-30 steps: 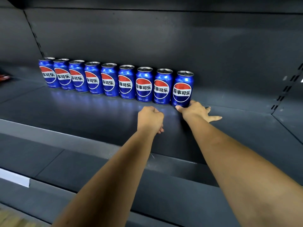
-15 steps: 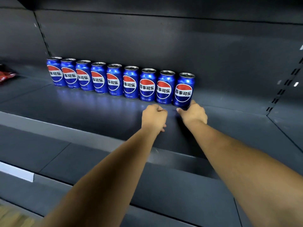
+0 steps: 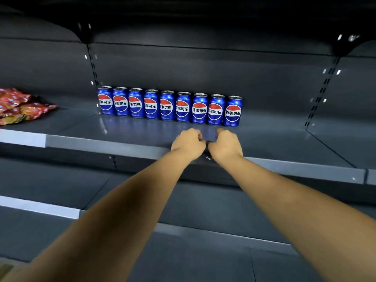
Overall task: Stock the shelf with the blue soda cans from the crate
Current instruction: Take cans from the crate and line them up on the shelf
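Nine blue soda cans (image 3: 171, 105) stand upright in a single row at the back of the dark grey shelf (image 3: 284, 143), side by side with their red, white and blue labels facing out. The row runs from about 10 o'clock of the picture's centre across to about 1 o'clock, close to the back panel. The leftmost can (image 3: 105, 100) stands just beside the slotted upright (image 3: 92, 66), and the rightmost can (image 3: 233, 111) ends the row, with bare shelf stretching away at its 3 o'clock.

Both arms reach in from the bottom of the view. The left hand (image 3: 188, 143) hovers over the front part of the shelf at 6 o'clock of the row's right-hand cans, its grip closed into a loose fist with nothing in it. The right hand (image 3: 224, 145) lies just beside it at its 3 o'clock, fingers likewise curled under and holding nothing. Neither hand touches a can; the nearest cans are a little way off at their 12 o'clock. The two hands almost meet at the knuckles.

At 9 o'clock, on the neighbouring shelf bay, lies a heap of red snack packets (image 3: 18, 105). Below, a lower shelf (image 3: 203, 202) runs across the view
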